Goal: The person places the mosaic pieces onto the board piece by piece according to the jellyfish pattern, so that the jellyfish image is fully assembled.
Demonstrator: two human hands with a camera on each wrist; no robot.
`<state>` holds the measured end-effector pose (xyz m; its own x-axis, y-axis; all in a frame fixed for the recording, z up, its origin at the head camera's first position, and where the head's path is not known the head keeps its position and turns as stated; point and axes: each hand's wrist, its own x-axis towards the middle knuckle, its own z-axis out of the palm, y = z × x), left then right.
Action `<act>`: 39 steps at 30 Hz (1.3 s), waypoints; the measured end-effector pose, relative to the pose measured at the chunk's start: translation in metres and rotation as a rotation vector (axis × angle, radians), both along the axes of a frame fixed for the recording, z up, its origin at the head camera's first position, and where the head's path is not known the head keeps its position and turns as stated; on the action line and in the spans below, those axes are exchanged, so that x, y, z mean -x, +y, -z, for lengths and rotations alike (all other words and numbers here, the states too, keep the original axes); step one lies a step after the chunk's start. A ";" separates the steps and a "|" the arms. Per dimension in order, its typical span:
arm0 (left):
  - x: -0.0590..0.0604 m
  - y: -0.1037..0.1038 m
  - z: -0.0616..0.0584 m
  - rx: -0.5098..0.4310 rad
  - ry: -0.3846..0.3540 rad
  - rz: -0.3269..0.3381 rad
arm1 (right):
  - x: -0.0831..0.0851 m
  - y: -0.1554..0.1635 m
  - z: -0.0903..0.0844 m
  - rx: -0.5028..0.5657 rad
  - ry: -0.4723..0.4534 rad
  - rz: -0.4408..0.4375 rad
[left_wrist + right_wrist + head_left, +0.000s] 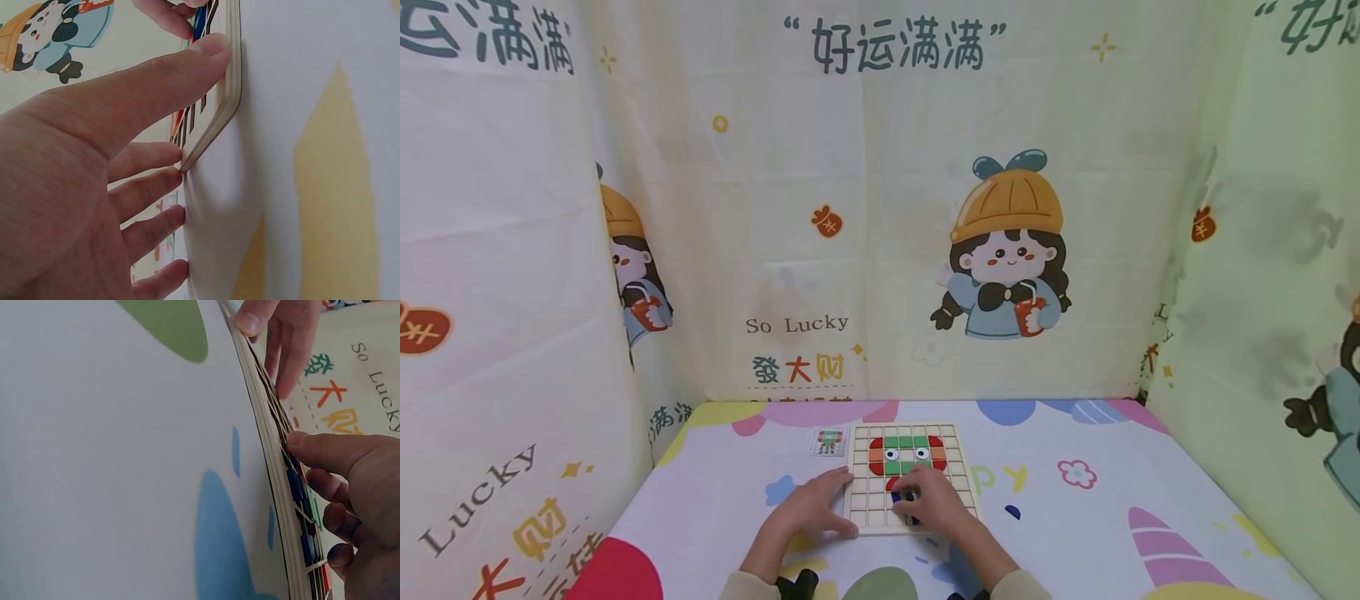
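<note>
A light wooden grid board [868, 496] lies on the table, with green, red and orange pieces and two round eye pieces [922, 454] in its upper cells. My left hand [812, 508] rests at its left side, thumb on the near corner and fingers extended along the edge, as the left wrist view shows. Over the lower middle of the board, my right hand [934, 498] pinches a small dark blue piece [200, 22] between thumb and curled fingers. More blue pieces [307, 547] sit in the grid beside that hand, partly hidden by it in the head view.
A small picture card [829, 442] with a coloured figure lies left of the board. One dark blue half-round piece [1012, 512] is loose on the patterned tablecloth [1075, 533] to the right. Printed cloth walls [895, 275] enclose the table's back and sides.
</note>
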<state>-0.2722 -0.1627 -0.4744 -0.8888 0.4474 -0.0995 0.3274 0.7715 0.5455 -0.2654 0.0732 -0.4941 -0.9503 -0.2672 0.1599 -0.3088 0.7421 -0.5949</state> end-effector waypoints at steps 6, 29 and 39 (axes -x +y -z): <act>-0.001 0.001 -0.001 -0.004 -0.008 -0.011 | -0.004 0.010 -0.003 0.032 0.019 0.016; 0.000 0.001 -0.003 -0.005 -0.010 -0.011 | -0.024 0.101 -0.007 0.093 0.064 0.224; -0.003 0.000 -0.003 -0.014 -0.017 -0.012 | -0.036 0.131 -0.003 0.051 0.107 0.181</act>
